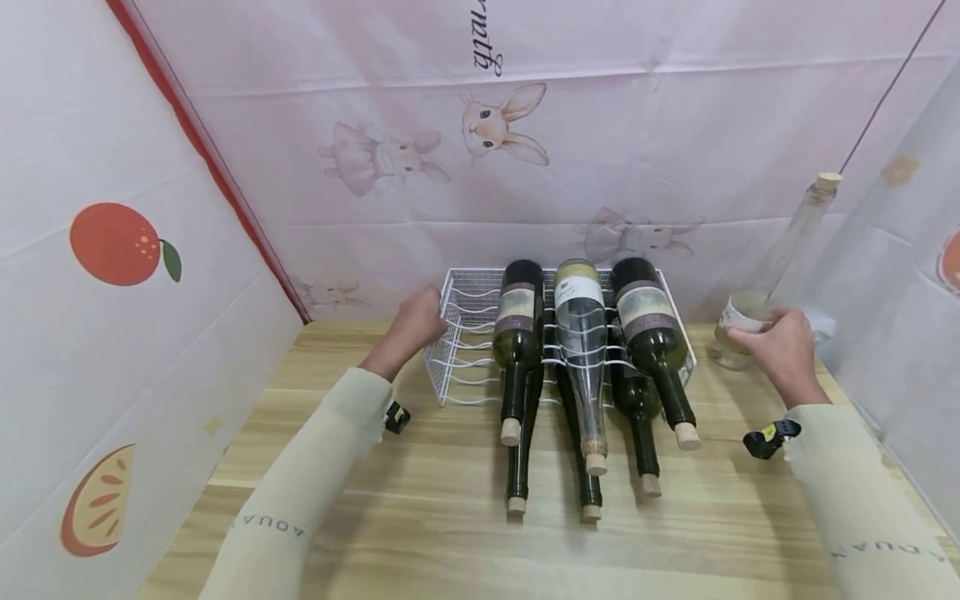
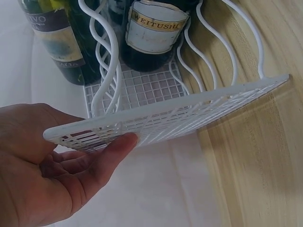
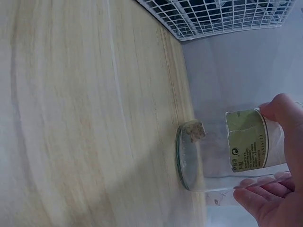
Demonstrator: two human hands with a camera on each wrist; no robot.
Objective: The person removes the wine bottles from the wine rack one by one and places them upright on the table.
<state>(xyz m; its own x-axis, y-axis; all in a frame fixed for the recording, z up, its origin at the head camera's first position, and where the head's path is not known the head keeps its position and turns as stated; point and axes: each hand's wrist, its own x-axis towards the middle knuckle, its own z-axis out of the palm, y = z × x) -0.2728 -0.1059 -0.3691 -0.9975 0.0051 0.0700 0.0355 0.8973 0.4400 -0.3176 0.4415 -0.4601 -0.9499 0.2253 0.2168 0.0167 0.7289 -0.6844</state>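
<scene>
A white wire wine rack (image 1: 471,287) with wavy bars and mesh ends stands against the back wall. My left hand (image 1: 412,329) grips its left end; in the left wrist view, thumb and fingers lie on either side of the mesh panel (image 2: 163,111). My right hand (image 1: 783,354) holds a corked clear glass bottle (image 1: 797,229) around its lower body, to the right of the rack. That bottle leans a little, neck up and to the right. In the right wrist view my fingers and thumb wrap its green and white label (image 3: 248,139), and its base is close to the wood.
On the rack's upper level lie a dark green bottle (image 1: 517,308), a clear bottle (image 1: 581,329) and another dark bottle (image 1: 647,317), corks toward me. Three dark bottles lie below, their necks jutting over the wooden table (image 1: 450,517). Printed cloth walls (image 1: 375,50) enclose the table.
</scene>
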